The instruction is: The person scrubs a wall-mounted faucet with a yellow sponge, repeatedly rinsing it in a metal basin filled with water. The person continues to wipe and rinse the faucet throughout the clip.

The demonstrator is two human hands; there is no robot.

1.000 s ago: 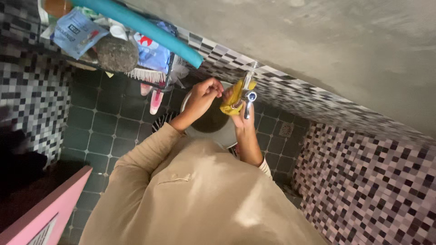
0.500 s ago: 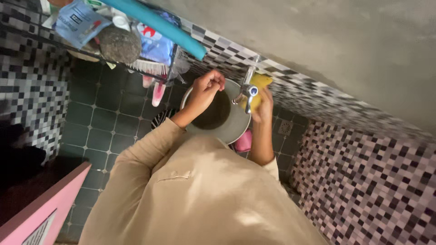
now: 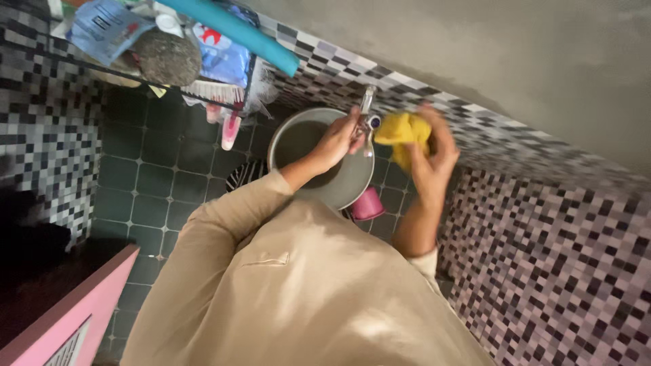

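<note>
Cloth — one, yellow, bunched — sits in my right hand, fingers curled round it, just right of the tap. One metal tap juts from the tiled wall, and my left hand is on it, fingers closed about its handle as far as I can tell. Below my fingers stands one round grey bucket, with one pink cup beside it on the dark tiled floor. Up left of my left hand hangs one wire rack holding one brush, one grey stone and two blue packets; one teal pipe runs across above it.

Half a second ago my left hand hung over the bucket, clear of the tap — now it grips it. My right hand held the cloth against the wall behind the tap; now it has swung out to the right and lifted.
</note>
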